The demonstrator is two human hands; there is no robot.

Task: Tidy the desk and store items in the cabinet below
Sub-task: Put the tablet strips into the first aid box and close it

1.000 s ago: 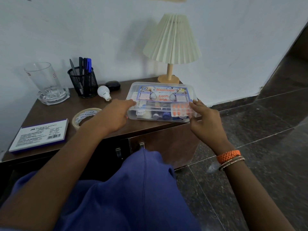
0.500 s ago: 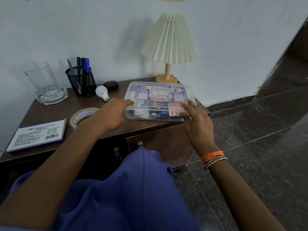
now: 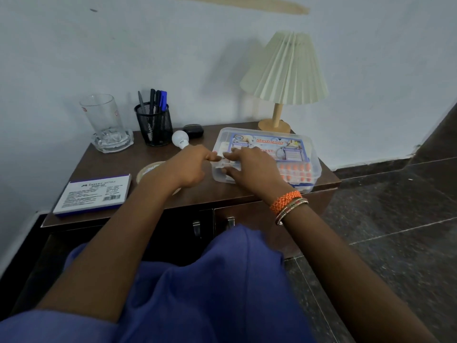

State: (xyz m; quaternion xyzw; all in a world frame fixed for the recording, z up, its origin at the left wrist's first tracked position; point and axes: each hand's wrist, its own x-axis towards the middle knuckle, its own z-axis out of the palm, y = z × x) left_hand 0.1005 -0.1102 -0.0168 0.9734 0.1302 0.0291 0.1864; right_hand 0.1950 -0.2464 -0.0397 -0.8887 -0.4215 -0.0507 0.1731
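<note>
Tabletop [image 3: 153, 157] is a dark wood top against the wall, cabinet doors [image 3: 247, 219] below it shut, so nothing gets stored until one opens. Lamp [image 3: 284, 78] sits far right, out of the way, probably stays.

First aid box [image 3: 294, 157], clear plastic with a printed lid, lies flat on the right end of the tabletop, near edge close to the lip. Likely the thing I'm dealing with now.

My right hand [image 3: 252, 167] rests on the box's left part, fingers [image 3: 237, 152] spread over lid and left wall, bracing or working the lid edge; cannot tell which. My left hand [image 3: 190, 167] is at the box's left edge, fingers curled, thumb and forefinger pressed together at the rim, seems to be pinching it or a latch there; the exact contact is too small to tell.

White stationery box [image 3: 95, 193] lies near left. Glass jug [image 3: 103, 120] and mesh pen holder [image 3: 154, 125] stand far left by the wall. Tape roll [image 3: 148, 169] is half hidden behind my left wrist. Bulb [image 3: 181, 139] and small black case [image 3: 193, 130] lie loose between pen holder and first aid box; the bulb could roll.
</note>
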